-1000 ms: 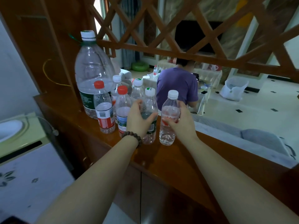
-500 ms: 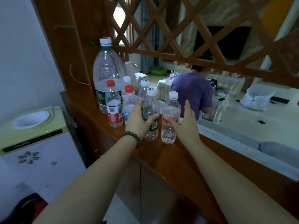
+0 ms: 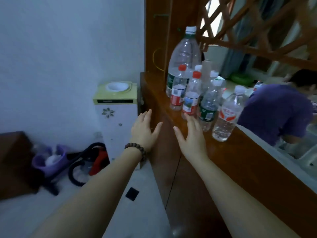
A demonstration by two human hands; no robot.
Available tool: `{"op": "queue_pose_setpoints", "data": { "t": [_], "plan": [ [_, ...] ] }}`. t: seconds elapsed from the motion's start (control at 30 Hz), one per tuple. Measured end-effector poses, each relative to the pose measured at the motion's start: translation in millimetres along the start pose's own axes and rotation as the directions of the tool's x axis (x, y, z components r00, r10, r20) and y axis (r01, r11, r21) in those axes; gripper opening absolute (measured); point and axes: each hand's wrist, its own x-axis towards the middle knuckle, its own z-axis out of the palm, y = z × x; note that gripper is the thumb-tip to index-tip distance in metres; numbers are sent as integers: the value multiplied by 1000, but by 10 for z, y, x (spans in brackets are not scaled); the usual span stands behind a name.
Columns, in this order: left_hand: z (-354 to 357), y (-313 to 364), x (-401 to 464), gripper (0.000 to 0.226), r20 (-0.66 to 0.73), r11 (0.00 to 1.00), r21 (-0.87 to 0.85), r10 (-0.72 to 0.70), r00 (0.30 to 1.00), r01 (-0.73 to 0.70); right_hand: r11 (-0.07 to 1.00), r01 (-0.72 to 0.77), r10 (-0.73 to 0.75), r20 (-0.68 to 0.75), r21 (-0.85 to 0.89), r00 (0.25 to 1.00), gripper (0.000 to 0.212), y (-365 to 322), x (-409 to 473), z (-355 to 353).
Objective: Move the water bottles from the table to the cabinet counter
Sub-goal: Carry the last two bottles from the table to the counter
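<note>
A pale wall [image 3: 68, 48] fills the left side of the room; the floor [image 3: 140, 182] below it is light with a small dark square on it; a brown wooden worktop [image 3: 240, 152] runs from the middle to the right, shiny on top, with cabinet doors [image 3: 171, 169] under it; a wooden lattice [image 3: 257, 31] stands above the worktop, and through it you can see another room where a person in a purple shirt [image 3: 277, 110] bends down; a white and green water machine [image 3: 118, 117] stands beside the left end of the worktop, with no bottle on top; a dark wooden thing [image 3: 15, 162] sits at the far left; a purple bucket [image 3: 49, 158] and a red and black tangle [image 3: 92, 160] lie on the floor near the machine, too blurry to name.

The water bottles all stand up on the worktop in a close bunch; the big bottle [image 3: 185, 59] is at the back; small bottles [image 3: 207, 102] stand in front of it, two with red caps, the rest with white caps; the nearest one [image 3: 228, 114] has a red label.

The left hand [image 3: 144, 131] is spread flat and holds nothing, in front of the cabinet, with a bead bracelet [image 3: 135, 148] on its wrist; the right hand [image 3: 192, 133] is spread too and holds nothing, over the edge of the worktop, just beside the bottles; you cannot tell if it touches one.
</note>
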Motion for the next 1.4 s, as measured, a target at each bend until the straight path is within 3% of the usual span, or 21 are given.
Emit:
{"op": "queue_pose_setpoints", "data": {
  "t": [0.23, 0.37, 0.5, 0.83, 1.1, 1.4],
  "plan": [
    [-975, -1105, -1001, 70, -168, 914, 287, -246, 955, 286, 977, 146, -194, 355, 156, 915, 58, -870, -418, 962],
    [-1600, -1623, -1753, 73, -337, 802, 331, -391, 857, 496, 929, 264, -361, 468, 261, 807, 58, -1527, -866, 1530],
    [-2232, -2018, -2651, 71, -469, 645, 322, -527, 709, 693, 855, 342, -516, 561, 391, 647, 57, -2264, -1484, 1944],
    [-3600, -2211, -5135, 69, -739, 228, 125, -628, 244, 966, 572, 456, -814, 542, 682, 209, 53, -4069, -3614, 2249],
    [-4478, -1928, -7141, 66, -853, -28, -99, -512, -99, 995, 340, 415, -903, 417, 844, -107, 53, -5236, -5660, 1918],
    [-5156, -1715, -8892, 67, -837, -207, -299, -412, -360, 931, 207, 331, -896, 314, 921, -314, 51, -6189, -7369, 1606]
  ]
}}
